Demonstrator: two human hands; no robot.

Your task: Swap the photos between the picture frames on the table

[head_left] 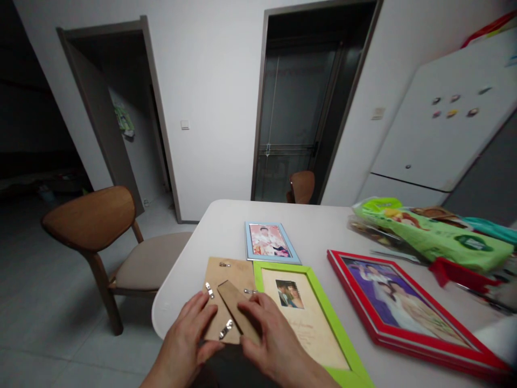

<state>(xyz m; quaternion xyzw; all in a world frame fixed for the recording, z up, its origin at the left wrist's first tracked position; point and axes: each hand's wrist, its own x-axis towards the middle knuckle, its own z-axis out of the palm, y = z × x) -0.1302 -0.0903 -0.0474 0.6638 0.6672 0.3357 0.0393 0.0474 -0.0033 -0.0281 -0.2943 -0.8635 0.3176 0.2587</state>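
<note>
A brown cardboard frame backing [226, 283] with metal clips and a fold-out stand lies face down at the near edge of the white table [226, 221]. My left hand [189, 337] holds the backing's near left edge, thumb under and fingers on top. My right hand [270, 337] rests on the stand strip [238, 312], fingers curled over it. Right beside the backing lies a green photo frame [323, 318] with a small photo in its mat.
A small blue-framed photo [270, 241] lies behind the backing. A large red frame [404, 307] lies to the right, with green and teal packets [436, 231] behind it. A wooden chair [109, 242] stands left of the table; a white fridge [444, 124] is at right.
</note>
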